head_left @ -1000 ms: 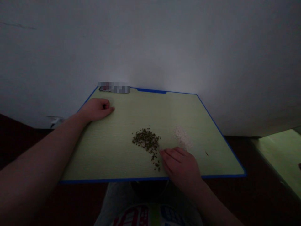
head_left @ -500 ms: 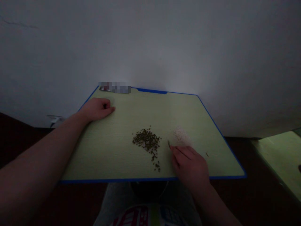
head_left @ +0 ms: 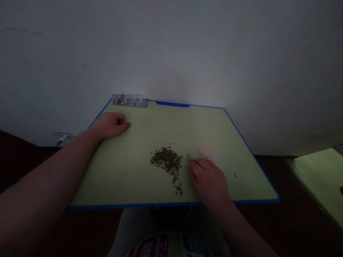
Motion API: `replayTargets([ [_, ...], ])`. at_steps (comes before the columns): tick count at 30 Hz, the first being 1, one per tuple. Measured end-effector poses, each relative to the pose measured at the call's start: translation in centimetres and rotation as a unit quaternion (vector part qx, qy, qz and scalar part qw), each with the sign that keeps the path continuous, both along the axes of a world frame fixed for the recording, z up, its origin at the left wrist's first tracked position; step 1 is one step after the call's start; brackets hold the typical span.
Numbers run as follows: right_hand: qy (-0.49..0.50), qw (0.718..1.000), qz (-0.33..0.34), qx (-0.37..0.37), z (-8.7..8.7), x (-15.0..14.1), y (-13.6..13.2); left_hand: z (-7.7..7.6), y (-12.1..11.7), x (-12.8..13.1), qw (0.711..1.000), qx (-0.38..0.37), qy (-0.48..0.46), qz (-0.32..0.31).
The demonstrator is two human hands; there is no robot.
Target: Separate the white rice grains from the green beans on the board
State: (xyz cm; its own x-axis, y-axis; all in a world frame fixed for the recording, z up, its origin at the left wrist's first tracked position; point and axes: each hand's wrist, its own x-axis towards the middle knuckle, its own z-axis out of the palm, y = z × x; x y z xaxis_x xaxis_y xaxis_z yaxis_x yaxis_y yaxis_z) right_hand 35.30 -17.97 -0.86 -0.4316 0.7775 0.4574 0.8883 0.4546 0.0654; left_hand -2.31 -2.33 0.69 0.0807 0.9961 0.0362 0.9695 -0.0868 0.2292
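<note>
My left hand [head_left: 110,124] rests on the left part of the light-coloured tabletop [head_left: 160,123], curled into a loose fist with no object showing in it. To the right, my right hand [head_left: 207,178] is closed, its fingers pinching a small thin tool [head_left: 188,156] whose tip pokes out past the fingertips. Most of that tool is hidden, and its kind is not clear. Just left of the tip lies a scattered pile of small dark greenish grains [head_left: 166,159], trailing toward the near edge. A pile of whitish grains [head_left: 205,151] sits behind my right hand, partly covered by it.
Blue trim [head_left: 171,205] borders the tabletop. A flat object [head_left: 134,101], blurred out, lies at the far left corner. One small brown sliver [head_left: 235,175] is right of my right hand. The wall rises behind the table; another pale surface [head_left: 321,178] stands at right.
My right hand has shifted a little left and away from me, bringing the tool's tip closer to the dark grains. The left hand stays in place.
</note>
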Motion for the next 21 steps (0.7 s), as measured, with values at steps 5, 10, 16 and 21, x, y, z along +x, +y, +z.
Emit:
replayTargets([
  [5,0.035,0.998,-0.059,0.006,0.4,1.5,0.7,0.0,0.0,0.0,1.000,-0.002,0.001,0.003],
  [10,0.200,0.976,-0.085,-0.004,2.4,3.9,0.9,-0.2,0.1,-0.2,1.000,0.001,0.003,0.002],
  [16,0.316,0.938,-0.131,-0.047,4.3,6.3,0.4,-0.2,0.1,-0.2,1.000,0.003,0.002,0.001],
  [21,0.340,0.930,-0.067,-0.121,3.6,5.0,-0.8,-0.1,0.0,-0.1,1.000,0.000,0.003,0.001],
])
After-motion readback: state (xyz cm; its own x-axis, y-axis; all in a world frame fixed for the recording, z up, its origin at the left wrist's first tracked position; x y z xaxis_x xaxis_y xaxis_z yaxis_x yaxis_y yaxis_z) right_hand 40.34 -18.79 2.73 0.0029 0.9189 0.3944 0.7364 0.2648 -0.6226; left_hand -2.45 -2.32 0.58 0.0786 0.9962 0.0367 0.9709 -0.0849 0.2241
